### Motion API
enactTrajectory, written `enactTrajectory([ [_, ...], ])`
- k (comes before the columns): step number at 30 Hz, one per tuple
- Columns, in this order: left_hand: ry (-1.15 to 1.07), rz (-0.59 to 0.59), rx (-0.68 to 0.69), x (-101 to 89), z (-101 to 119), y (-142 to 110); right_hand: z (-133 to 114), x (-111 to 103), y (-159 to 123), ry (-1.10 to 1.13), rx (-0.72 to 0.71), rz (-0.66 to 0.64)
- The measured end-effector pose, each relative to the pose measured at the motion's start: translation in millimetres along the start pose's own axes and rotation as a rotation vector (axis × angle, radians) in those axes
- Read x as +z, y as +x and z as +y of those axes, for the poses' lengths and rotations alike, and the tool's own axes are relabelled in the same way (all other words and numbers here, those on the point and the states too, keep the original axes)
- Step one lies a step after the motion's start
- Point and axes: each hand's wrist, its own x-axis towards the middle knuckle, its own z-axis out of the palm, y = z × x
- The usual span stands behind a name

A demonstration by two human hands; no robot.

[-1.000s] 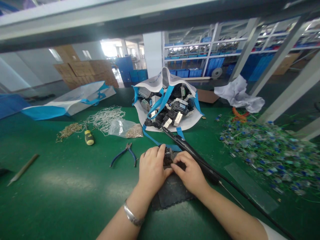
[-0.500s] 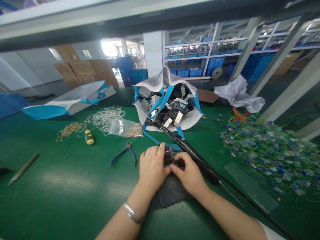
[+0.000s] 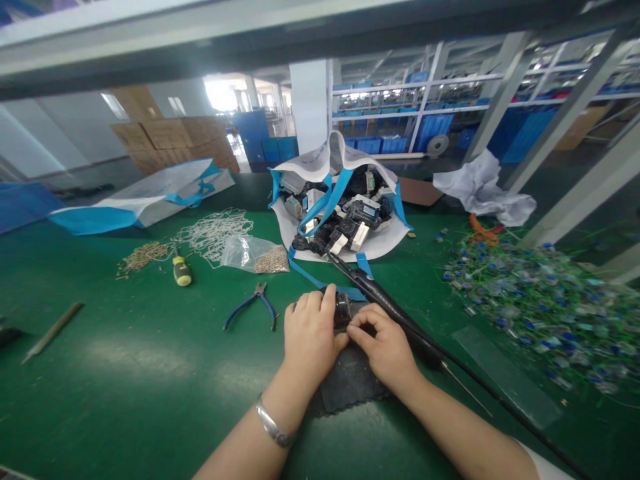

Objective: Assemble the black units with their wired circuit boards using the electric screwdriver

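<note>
The left hand (image 3: 309, 327) holds a black cylindrical component (image 3: 343, 305), which is above the black mat (image 3: 353, 387) on the green table (image 3: 165, 413); its fingers lie close together, with the thumb at the near side. The right hand (image 3: 383, 343) brings thumb and index fingertip together just beside this component (whether they pinch some small piece, I cannot tell). Blue-handled cutting pliers (image 3: 270, 309) lie left of the hands, and a black corded tool (image 3: 383, 292) lies diagonally to the right.

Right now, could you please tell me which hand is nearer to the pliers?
Left. The left hand is just right of the pliers; the right hand is farther right, beyond the left.
</note>
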Motion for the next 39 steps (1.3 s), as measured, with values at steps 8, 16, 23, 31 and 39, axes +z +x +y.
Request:
enactTrajectory([
  [8, 0.004, -0.006, -0.006, -3.8, 3.1, 0.2, -0.8, -2.2, 2.4, 0.007, 0.009, -0.002],
  [16, -0.021, 0.002, -0.007, -3.0, 2.2, 0.5, -2.4, -4.2, 2.3, -0.042, -0.007, -0.004],
  [23, -0.037, 0.032, -0.022, -2.1, 1.5, -0.1, -2.3, -5.2, 2.5, -0.106, -0.033, 0.007],
  [31, -0.120, 0.052, -0.014, 0.5, -4.6, -1.4, -5.1, -6.5, 2.3, -0.138, -0.086, 0.001],
  [39, -0.166, 0.085, 0.020, 5.4, -11.0, -3.1, -8.7, -9.4, 0.7, -0.119, -0.134, -0.071],
])
